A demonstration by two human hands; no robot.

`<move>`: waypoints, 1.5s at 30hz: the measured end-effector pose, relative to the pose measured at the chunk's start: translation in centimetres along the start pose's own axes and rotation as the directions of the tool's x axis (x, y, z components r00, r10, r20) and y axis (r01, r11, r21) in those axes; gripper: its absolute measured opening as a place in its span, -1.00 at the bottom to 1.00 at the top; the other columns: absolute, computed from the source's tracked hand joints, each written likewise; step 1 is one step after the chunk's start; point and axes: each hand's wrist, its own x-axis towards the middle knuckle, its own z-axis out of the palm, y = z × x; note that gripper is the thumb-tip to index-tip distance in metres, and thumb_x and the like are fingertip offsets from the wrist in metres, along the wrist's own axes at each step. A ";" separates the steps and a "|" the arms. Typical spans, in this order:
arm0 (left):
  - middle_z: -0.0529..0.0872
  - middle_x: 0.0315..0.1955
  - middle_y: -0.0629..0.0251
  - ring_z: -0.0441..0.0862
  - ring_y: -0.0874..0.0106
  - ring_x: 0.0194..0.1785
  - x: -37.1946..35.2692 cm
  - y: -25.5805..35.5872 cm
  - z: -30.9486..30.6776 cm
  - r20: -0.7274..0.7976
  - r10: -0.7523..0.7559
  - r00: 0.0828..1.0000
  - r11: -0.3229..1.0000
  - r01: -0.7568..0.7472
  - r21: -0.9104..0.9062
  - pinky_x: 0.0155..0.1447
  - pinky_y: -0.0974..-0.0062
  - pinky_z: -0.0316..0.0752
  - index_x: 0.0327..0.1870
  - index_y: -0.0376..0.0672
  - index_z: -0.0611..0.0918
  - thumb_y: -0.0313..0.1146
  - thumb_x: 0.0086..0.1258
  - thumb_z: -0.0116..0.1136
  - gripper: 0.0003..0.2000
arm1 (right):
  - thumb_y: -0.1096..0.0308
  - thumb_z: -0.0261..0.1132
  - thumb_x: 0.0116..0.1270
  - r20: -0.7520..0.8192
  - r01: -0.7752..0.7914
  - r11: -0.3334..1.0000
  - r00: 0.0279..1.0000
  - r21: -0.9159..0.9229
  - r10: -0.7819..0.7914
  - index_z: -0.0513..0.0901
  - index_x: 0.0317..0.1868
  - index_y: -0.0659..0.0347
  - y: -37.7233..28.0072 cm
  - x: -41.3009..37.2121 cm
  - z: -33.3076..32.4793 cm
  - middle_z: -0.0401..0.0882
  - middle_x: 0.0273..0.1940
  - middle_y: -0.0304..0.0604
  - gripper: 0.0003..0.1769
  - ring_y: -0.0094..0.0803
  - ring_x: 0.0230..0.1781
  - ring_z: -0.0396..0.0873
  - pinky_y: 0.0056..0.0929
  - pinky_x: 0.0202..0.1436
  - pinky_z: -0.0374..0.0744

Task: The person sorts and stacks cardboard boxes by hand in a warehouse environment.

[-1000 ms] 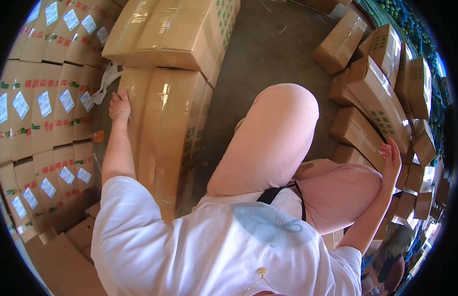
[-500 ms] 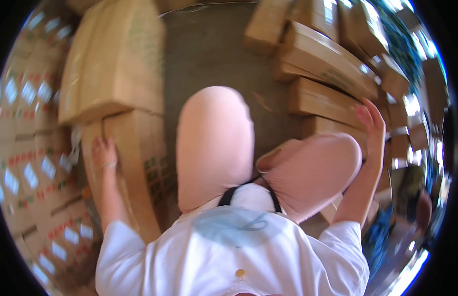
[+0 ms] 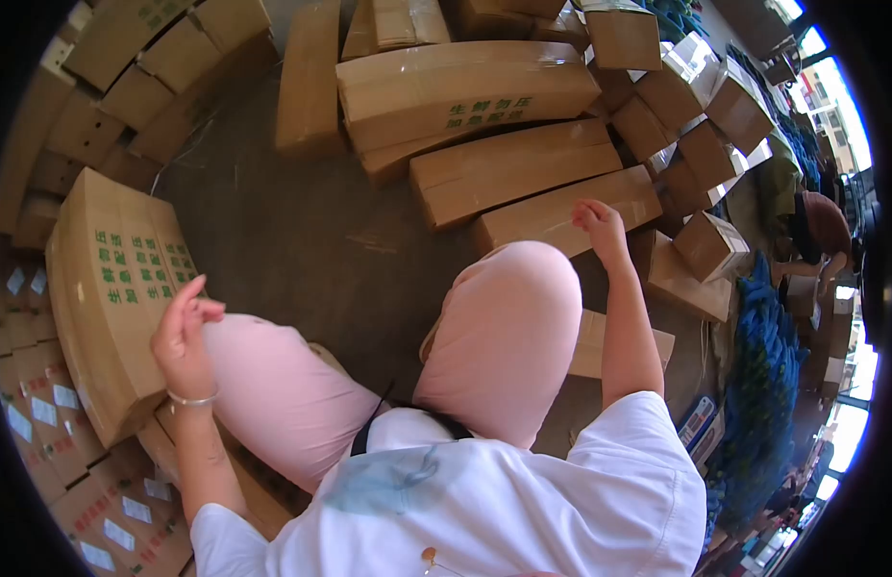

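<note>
My left hand (image 3: pixel 184 338), a bracelet at its wrist, is raised beside my left knee. Its fingers are slightly bent and apart, with nothing in them. Behind it stands a tall carton (image 3: pixel 105 317) printed with green characters, which it overlaps in this view. Another long carton (image 3: pixel 244 490) lies partly hidden under my left forearm. Out past my right knee, my right hand (image 3: pixel 601 231) is held up with loosely curled fingers and no object in it. It overlaps the near end of a long carton (image 3: pixel 532 213) in the row on the floor.
More long cartons (image 3: pixel 513 165) lie side by side ahead, one with green print (image 3: pixel 465 82). Small boxes (image 3: pixel 706 159) are piled at the right. Stacked cartons (image 3: pixel 129 96) stand at the far left. Blue material (image 3: pixel 758 365) lies at the right, with a bent-over person (image 3: pixel 823 226) beyond.
The view has swung right, toward the row of cartons. My left hand has come off the long carton it rested on and is raised. My right hand's fingers have curled more.
</note>
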 end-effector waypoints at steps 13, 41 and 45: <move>0.00 0.43 0.14 0.00 0.17 0.45 19.8 -7.8 23.2 0.446 -0.531 0.720 0.640 0.686 -0.345 0.39 0.05 -0.03 0.44 -0.08 0.01 -0.11 0.40 -0.15 -0.37 | -0.01 0.17 0.27 -0.335 0.116 0.953 0.919 -0.278 -0.210 0.45 0.10 0.45 1.2 28.5 -3.2 0.52 0.03 0.18 -0.35 -0.02 0.09 0.47 -0.27 0.13 0.41; 0.61 -0.05 0.18 0.61 0.32 -0.07 6.1 -16.4 23.1 0.584 -0.760 0.285 0.045 0.920 -0.390 -0.04 0.35 0.54 0.11 -0.17 0.48 -0.01 0.45 -0.17 -0.56 | -0.13 0.07 0.34 -0.388 -0.242 0.885 0.918 -0.398 0.077 0.57 -0.03 0.24 2.7 6.6 -2.3 0.61 -0.13 0.07 -0.44 -0.07 -0.09 0.54 -0.26 -0.01 0.45; 0.61 -0.03 0.23 0.60 0.39 -0.05 6.3 -14.1 23.0 0.641 -0.550 0.535 0.089 0.801 -0.592 -0.02 0.40 0.53 0.16 -0.11 0.47 0.05 0.42 -0.13 -0.52 | -0.08 0.13 0.33 -0.267 -0.131 0.991 0.955 0.024 0.132 0.55 0.07 0.35 4.8 8.7 -4.1 0.58 -0.01 -0.02 -0.39 -0.29 0.00 0.51 -0.38 0.12 0.39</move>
